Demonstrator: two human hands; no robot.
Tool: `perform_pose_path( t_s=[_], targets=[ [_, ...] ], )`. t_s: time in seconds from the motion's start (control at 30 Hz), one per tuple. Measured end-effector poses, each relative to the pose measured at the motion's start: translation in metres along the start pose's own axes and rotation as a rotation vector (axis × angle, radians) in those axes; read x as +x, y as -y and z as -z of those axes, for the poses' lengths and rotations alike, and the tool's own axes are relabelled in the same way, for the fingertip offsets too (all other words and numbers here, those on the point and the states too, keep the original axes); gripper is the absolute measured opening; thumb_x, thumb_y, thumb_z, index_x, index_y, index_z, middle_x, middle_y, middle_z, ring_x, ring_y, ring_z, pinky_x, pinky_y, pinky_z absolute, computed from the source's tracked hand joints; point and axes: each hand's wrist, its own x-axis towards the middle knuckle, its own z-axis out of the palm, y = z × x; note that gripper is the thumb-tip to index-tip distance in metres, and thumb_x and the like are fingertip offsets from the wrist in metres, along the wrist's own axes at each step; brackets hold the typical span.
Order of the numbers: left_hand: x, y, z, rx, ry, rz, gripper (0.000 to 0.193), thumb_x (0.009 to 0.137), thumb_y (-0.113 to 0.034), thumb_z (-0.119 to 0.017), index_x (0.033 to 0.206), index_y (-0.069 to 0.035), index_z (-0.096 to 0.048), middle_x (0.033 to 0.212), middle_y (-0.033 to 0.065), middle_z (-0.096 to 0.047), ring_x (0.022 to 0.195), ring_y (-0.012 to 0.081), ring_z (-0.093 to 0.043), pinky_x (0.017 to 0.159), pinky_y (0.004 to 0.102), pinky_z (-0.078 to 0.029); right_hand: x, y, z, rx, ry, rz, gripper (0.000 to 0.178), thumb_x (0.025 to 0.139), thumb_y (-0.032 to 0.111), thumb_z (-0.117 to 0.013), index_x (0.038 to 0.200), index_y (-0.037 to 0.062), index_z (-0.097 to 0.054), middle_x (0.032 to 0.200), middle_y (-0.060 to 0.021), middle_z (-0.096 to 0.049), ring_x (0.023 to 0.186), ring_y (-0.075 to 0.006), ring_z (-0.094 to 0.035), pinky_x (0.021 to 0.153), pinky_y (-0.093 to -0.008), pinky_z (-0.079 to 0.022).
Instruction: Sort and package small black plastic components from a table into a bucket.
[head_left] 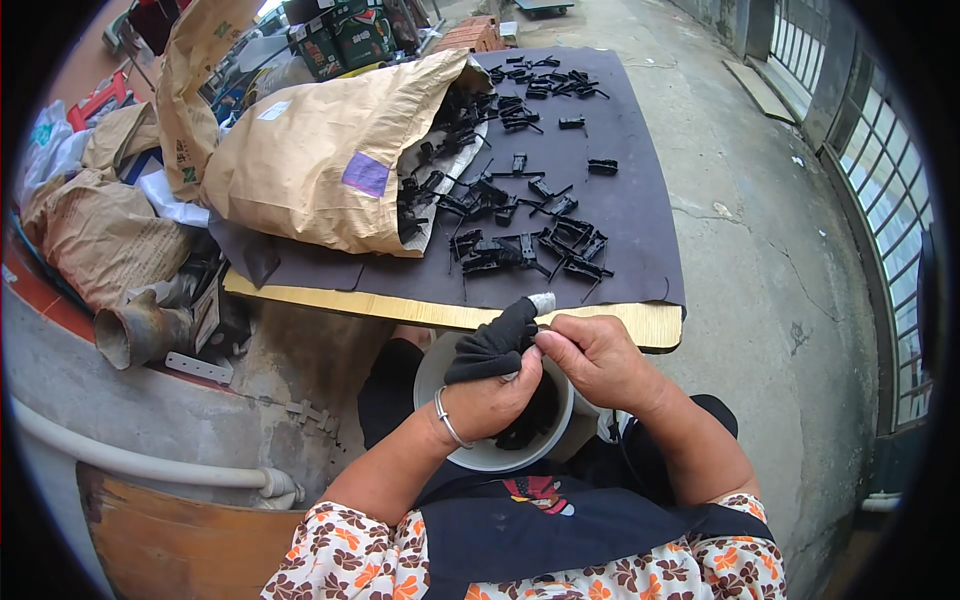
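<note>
My left hand [490, 398], with a metal bangle at the wrist, is partly inside a black fabric glove [497, 343] over a white bowl [480, 455] on my lap. My right hand [590, 352] pinches the glove's edge near its white cuff tip. Dark pieces lie inside the bowl under my hands. In front of me a board covered by a dark mat [625, 205] holds several small black plastic parts [530, 245].
A large brown paper sack [320, 160] lies on its side on the mat's left, spilling black parts. More crumpled sacks [100, 230], a metal funnel-shaped piece [140, 330] and boxes sit at left. Concrete ground and a barred gate [890, 230] are at right.
</note>
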Motion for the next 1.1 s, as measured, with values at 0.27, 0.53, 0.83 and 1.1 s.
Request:
perform_pose_path(
  t_s=[0.27, 0.53, 0.83, 1.1],
  targets=[
    [0.0, -0.001, 0.002, 0.008, 0.041, -0.006, 0.04, 0.083, -0.004, -0.048, 0.122, 0.006, -0.046, 0.115, 0.0166, -0.057, 0.104, 0.0214, -0.056, 0.092, 0.0303, -0.041, -0.003, 0.001, 0.001, 0.045, 0.043, -0.029, 0.023, 0.088, 0.017, -0.054, 0.073, -0.0016, -0.054, 0.06, -0.0165, -0.052, 0.051, -0.0254, -0.049, 0.051, -0.0336, -0.041],
    [-0.001, -0.001, 0.002, 0.262, -0.01, -0.121, 0.038, 0.081, -0.003, -0.048, 0.118, 0.006, -0.048, 0.109, 0.02, -0.057, 0.099, 0.0296, -0.057, 0.088, 0.0336, -0.044, -0.001, -0.001, -0.007, 0.04, 0.046, -0.072, 0.023, 0.088, 0.017, -0.053, 0.074, -0.0018, -0.054, 0.063, -0.0187, -0.054, 0.054, -0.0316, -0.052, 0.053, -0.0348, -0.042],
    [-0.007, -0.007, -0.001, 0.384, -0.047, -0.112, 0.042, 0.08, -0.002, -0.051, 0.121, 0.004, -0.045, 0.103, 0.0163, -0.056, 0.091, 0.0283, -0.056, 0.083, 0.0337, -0.043, -0.002, -0.009, -0.021, -0.056, -0.053, 0.105, 0.024, 0.089, 0.017, -0.053, 0.073, -0.0012, -0.052, 0.063, -0.0174, -0.052, 0.054, -0.0315, -0.051, 0.052, -0.0357, -0.041],
    [-0.005, -0.007, 0.025, -0.717, 0.035, 0.324, 0.043, 0.087, -0.007, -0.053, 0.127, 0.003, -0.04, 0.087, 0.001, -0.057, 0.071, 0.0075, -0.052, 0.063, 0.021, -0.044, 0.0, -0.014, 0.001, 0.239, 0.127, -0.084, 0.018, 0.087, 0.017, -0.058, 0.091, -0.0008, -0.058, 0.068, -0.0026, -0.055, 0.063, -0.008, -0.047, 0.058, -0.0244, -0.042]
  ],
)
